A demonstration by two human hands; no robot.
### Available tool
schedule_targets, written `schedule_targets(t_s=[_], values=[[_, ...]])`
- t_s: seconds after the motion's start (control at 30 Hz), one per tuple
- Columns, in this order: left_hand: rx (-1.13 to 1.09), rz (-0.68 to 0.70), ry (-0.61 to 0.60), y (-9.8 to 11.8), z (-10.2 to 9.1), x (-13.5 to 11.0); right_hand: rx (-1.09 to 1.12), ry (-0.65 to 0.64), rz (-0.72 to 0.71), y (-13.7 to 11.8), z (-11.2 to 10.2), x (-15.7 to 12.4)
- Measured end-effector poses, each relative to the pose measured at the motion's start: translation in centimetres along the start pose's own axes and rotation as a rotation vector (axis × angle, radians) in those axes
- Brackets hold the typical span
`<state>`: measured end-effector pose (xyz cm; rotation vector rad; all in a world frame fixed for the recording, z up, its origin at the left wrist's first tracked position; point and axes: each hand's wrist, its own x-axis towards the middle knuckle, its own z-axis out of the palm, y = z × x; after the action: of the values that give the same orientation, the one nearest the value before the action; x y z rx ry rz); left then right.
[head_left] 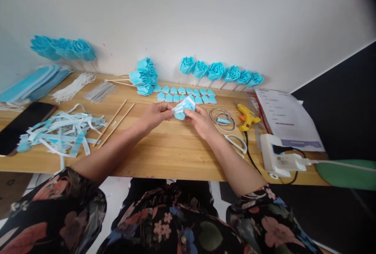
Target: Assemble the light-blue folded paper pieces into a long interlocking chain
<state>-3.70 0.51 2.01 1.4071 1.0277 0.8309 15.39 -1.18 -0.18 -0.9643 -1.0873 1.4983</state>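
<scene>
Both hands hold a small folded piece of blue face-mask fabric (184, 107) with white strips, just above the middle of the table. My left hand (158, 115) pinches its left edge between thumb and fingers. On the other side my right hand (201, 120) grips it, thumb on the near face and fingers mostly hidden behind. Right behind the piece lie two rows of folded blue petals (205, 99). A bunch of blue fabric flowers (143, 75) on sticks rests to their left. Beside my right hand are coiled rings (223, 119) and white-handled scissors (237, 144).
At right sit a yellow glue gun (248, 117), a power strip (272, 156) and printed paper (290, 118). Blue flowers (216, 71) on sticks lean against the wall. Leftward lie fabric scraps (63, 130), two wooden sticks (117, 124), white cords (75, 86), flat masks (38, 83) and a phone (25, 124).
</scene>
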Motion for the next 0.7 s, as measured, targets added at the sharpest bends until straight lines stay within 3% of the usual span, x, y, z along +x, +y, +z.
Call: schedule_targets(t_s=[0.37,0.57,0.7], values=[[0.036,0.116,0.089,-0.6,0.2,-0.5,-0.13,0.047,-0.084,0.2,0.2,0.0],[0.304,0.444,0.366,-0.7,1.0,-1.6,-0.222,0.128,-0.163,0.9,0.1,0.3],[0.51,0.549,0.351,-1.0,1.4,-2.0,-0.364,0.157,-0.249,1.3,0.1,0.2]])
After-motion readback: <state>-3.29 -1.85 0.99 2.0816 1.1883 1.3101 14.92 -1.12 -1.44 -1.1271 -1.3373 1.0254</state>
